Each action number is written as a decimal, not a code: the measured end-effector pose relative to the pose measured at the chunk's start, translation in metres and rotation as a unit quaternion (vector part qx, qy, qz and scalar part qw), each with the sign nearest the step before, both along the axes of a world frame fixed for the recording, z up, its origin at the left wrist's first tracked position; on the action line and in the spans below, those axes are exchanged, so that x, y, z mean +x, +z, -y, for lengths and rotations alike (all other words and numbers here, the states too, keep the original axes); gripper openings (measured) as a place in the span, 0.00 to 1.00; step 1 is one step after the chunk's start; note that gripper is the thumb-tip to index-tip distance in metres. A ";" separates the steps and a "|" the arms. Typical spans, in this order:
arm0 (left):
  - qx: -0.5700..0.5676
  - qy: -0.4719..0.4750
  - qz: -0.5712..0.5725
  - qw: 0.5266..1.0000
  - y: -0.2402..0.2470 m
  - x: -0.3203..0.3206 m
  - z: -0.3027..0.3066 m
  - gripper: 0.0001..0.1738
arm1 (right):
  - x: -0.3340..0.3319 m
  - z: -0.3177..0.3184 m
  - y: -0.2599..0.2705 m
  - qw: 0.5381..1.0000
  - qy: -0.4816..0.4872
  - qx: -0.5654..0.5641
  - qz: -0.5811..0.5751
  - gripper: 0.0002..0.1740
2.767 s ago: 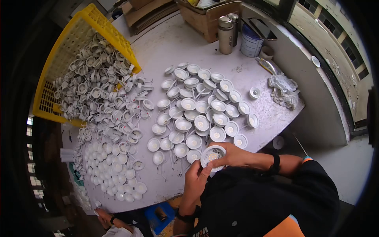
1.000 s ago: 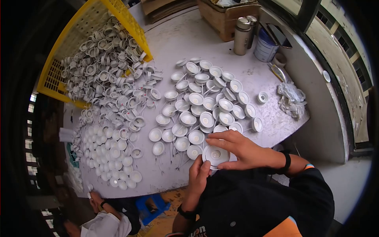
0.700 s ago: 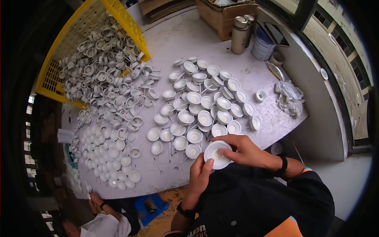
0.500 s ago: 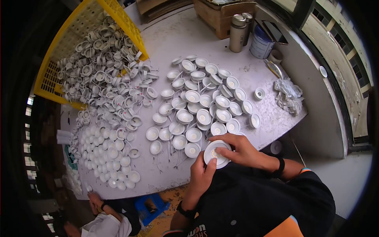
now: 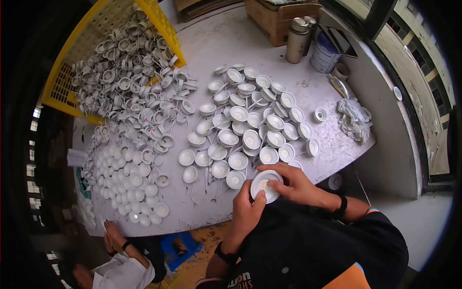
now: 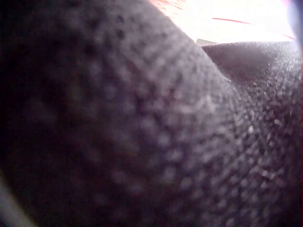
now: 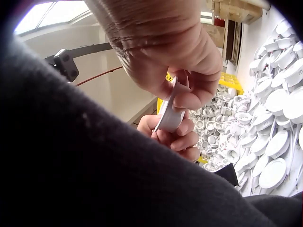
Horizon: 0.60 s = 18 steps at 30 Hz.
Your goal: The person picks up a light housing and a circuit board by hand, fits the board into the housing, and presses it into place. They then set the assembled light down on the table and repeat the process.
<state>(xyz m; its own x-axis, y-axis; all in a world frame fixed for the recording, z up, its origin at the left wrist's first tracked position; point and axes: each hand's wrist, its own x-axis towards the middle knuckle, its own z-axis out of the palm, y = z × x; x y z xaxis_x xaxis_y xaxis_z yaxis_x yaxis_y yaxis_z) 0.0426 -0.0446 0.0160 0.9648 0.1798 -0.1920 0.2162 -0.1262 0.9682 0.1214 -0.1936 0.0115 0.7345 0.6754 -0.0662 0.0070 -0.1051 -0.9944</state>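
Observation:
A round white lamp housing (image 5: 263,187) is held between both hands in front of the dark shirt, its dotted yellowish centre facing up. My left hand (image 5: 245,212) grips its lower left rim, thumb on the face. From the upper right my right hand (image 5: 296,185) pinches it, the thumb reaching over the inner part. In the right wrist view the housing (image 7: 171,111) appears edge-on, with the right hand (image 7: 165,52) above and the left hand's fingers (image 7: 184,142) curled below. Dark fabric fills most of the left wrist view. Similar white lamps (image 5: 238,113) lie just beyond the hands.
A yellow crate (image 5: 57,91) spills wired white rings (image 5: 125,84) at the left. White caps (image 5: 127,180) are piled nearer. Toward the back right stand a bottle (image 5: 297,41), a tin (image 5: 326,55) and a plastic bag (image 5: 354,120). Another person's hands (image 5: 113,236) are at the lower left.
Earlier the right hand spread its fingers over the housing; now its thumb lies inside the rim and its fingers grip the edge. The other person's hands have shifted slightly at the table edge.

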 end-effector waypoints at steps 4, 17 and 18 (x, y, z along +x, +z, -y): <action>0.094 0.010 0.026 0.995 0.001 0.002 0.000 0.13 | -0.005 -0.003 0.009 0.997 -0.039 -0.029 0.068 0.21; 0.042 -0.014 0.051 0.998 0.005 0.003 -0.001 0.17 | -0.007 -0.001 0.003 0.993 -0.091 -0.039 0.071 0.21; 0.044 -0.017 0.028 0.998 0.006 0.004 -0.002 0.17 | -0.007 0.000 0.001 0.993 -0.088 -0.037 0.072 0.21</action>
<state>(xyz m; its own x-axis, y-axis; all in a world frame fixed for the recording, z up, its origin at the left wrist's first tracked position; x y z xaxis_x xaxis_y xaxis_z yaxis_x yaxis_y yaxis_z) 0.0465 -0.0428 0.0225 0.9795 0.1604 -0.1223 0.1559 -0.2172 0.9636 0.1140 -0.1937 0.0125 0.8459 0.5333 0.0044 0.1243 -0.1893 -0.9740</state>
